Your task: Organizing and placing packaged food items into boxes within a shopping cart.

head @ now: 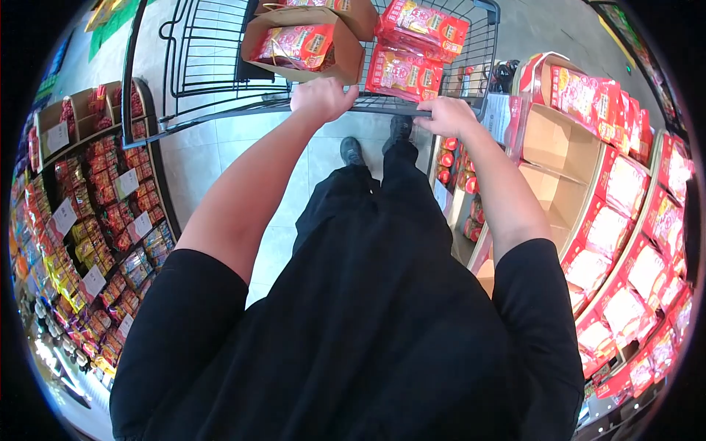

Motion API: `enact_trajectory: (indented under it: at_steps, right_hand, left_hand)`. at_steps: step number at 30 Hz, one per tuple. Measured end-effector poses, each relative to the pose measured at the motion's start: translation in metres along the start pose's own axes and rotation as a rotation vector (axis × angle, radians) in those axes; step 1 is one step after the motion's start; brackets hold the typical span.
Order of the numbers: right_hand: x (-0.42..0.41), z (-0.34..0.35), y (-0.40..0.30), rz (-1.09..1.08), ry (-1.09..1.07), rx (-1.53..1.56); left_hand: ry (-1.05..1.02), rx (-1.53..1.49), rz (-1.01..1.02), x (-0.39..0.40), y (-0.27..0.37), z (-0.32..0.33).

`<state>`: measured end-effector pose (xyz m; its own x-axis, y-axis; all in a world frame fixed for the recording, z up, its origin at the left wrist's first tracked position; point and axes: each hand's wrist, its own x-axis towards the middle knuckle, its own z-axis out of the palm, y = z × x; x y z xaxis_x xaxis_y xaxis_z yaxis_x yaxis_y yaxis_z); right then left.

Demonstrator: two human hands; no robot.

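Note:
Ahead of me stands a black wire shopping cart [220, 114]. My left hand [322, 99] is curled over its near rim, just in front of a brown kraft paper bag [347, 58] with cord handles. Red and pink snack packets [298, 47] fill that bag, and a second paper bag [361, 19] stands behind it. On the rim's right part my right hand [448, 116] is closed, its fingertips near a loose red packet [402, 74]. Another red packet pile [424, 27] lies farther back in the basket. Parts of both hands' grips are hidden.
At left, a shelf rack [105, 209] holds many small snack packets and price cards. Close on my right is a cardboard display stand [557, 143] topped with red packets [587, 102]. More red packets [615, 231] line its side. My shoes [351, 151] are on grey floor tiles [242, 132].

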<state>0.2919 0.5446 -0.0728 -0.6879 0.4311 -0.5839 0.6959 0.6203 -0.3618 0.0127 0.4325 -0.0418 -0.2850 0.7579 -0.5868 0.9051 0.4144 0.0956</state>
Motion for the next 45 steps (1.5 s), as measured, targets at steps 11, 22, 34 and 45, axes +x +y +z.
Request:
enact_trajectory:
  at_steps: [11,22,34,45]
  right_hand:
    - [-0.036,0.045,-0.017,0.002,-0.012,-0.029]
    - [-0.078,0.094,-0.043,-0.02,-0.031,0.025]
    - [-0.115,0.132,-0.07,-0.029,-0.041,0.14]
    - [-0.087,0.149,-0.048,-0.158,-0.647,0.822]
  left_hand:
    - [-0.027,0.004,0.027,-0.045,-0.002,0.031]
    - [-0.099,0.009,-0.007,-0.109,-0.002,0.057]
    - [0.115,0.032,0.496,-0.167,0.002,0.11]
    - [-0.367,0.222,0.274,-0.18,0.02,0.129]
